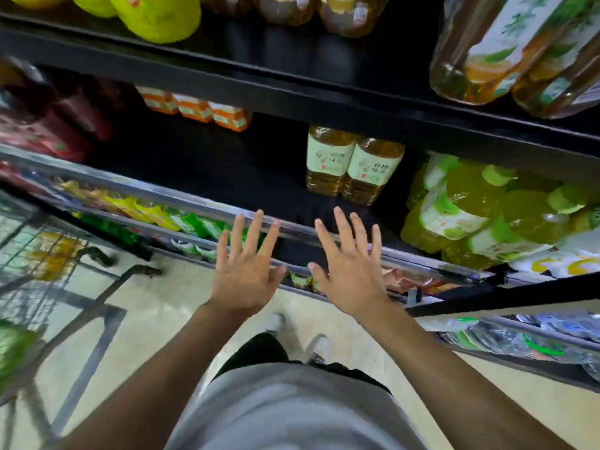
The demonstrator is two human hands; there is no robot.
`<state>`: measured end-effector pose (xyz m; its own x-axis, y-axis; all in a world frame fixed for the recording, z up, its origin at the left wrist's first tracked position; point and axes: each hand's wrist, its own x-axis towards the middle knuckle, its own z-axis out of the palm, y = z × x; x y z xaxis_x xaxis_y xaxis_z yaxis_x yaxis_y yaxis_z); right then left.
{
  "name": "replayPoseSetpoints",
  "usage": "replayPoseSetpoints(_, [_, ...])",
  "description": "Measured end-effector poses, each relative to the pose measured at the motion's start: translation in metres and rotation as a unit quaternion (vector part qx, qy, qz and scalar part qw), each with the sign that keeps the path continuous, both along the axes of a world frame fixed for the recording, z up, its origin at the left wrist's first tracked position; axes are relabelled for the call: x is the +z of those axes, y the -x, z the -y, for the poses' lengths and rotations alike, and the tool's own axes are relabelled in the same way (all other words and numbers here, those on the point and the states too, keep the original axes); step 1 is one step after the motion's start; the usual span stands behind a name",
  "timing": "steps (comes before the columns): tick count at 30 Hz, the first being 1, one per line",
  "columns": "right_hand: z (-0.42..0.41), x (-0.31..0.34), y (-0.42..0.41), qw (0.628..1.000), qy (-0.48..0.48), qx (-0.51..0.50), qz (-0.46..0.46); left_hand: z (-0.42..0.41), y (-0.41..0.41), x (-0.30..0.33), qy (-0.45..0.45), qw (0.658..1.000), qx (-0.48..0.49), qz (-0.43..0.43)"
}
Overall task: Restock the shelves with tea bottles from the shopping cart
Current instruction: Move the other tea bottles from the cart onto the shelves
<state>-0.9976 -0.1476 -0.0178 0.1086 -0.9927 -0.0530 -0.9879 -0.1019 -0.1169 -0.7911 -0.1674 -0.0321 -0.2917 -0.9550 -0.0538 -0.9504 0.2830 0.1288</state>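
Observation:
Two amber tea bottles with pale green labels stand side by side on the dark middle shelf. My left hand and my right hand hover in front of that shelf's metal front edge, fingers spread and straight, holding nothing. Both hands are below and in front of the two bottles, not touching them. The shopping cart stands at the left on the floor, with yellowish goods blurred inside its wire basket.
Green drink bottles crowd the middle shelf at the right. Large tea bottles sit on the upper shelf at the right, yellow bottles at its left. Orange-white cartons stand at the back. Packets fill the lower shelf.

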Motion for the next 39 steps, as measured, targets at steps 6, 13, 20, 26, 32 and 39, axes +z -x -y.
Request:
replayPoseSetpoints(6, [-0.003, -0.01, -0.049, 0.992, -0.01, 0.124, 0.012, -0.057, -0.056, 0.003, -0.018, 0.99, 0.133, 0.036])
replayPoseSetpoints(13, [-0.018, -0.013, -0.134, 0.971, -0.024, 0.238, -0.002, -0.13, -0.129, -0.001, -0.043, 0.969, 0.235, 0.063])
replayPoseSetpoints(20, [-0.042, -0.023, -0.247, 0.959, -0.047, 0.278, -0.018, -0.186, -0.233, -0.008, -0.093, 0.952, 0.289, 0.045])
replayPoseSetpoints(26, [-0.084, -0.04, -0.363, 0.93, -0.1, 0.352, -0.034, -0.236, -0.34, -0.018, -0.105, 0.933, 0.344, 0.028])
replayPoseSetpoints(32, [-0.093, -0.041, -0.451, 0.915, -0.11, 0.383, -0.059, -0.266, -0.422, -0.024, -0.125, 0.9, 0.418, -0.006])
replayPoseSetpoints(39, [-0.044, -0.042, -0.528, 0.911, -0.113, 0.392, -0.063, -0.233, -0.483, -0.026, -0.126, 0.87, 0.476, -0.02])
